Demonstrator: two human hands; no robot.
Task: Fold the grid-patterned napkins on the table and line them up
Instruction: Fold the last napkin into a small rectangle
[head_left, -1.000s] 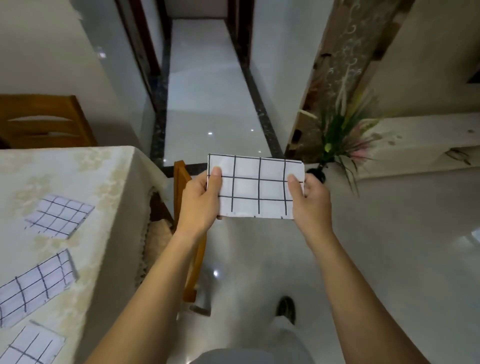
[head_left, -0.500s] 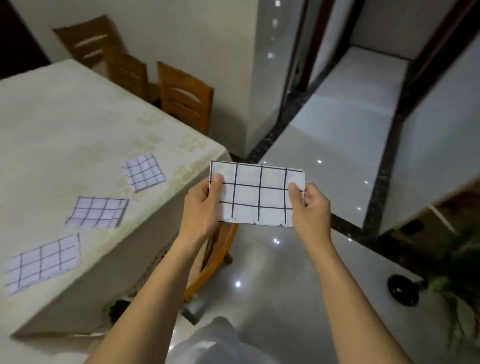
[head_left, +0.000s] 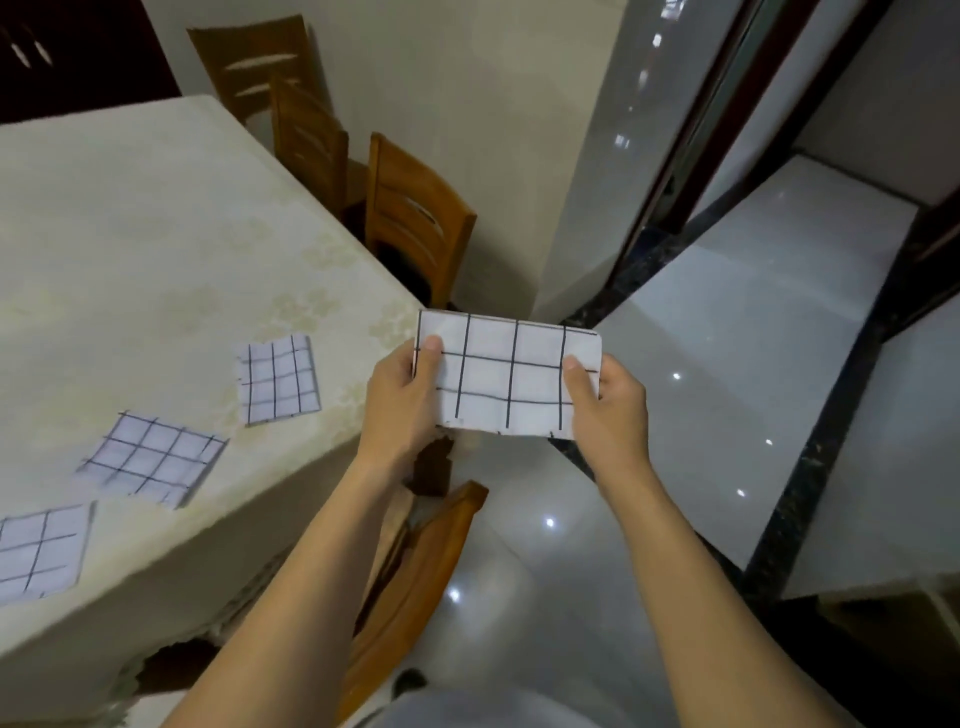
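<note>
a table (head_left: 156, 234) in a cream flowered cloth fills the left, with glossy white floor tiles (head_left: 727, 364) to the right. four wooden chairs (head_left: 415, 223) stand around it. three grid napkins (head_left: 278, 379) lie apart on the cloth. a fourth napkin (head_left: 511, 379), folded, hangs just off the table's right corner, the left hand (head_left: 400, 400) and right hand (head_left: 610, 410) each pinching an end.
</note>
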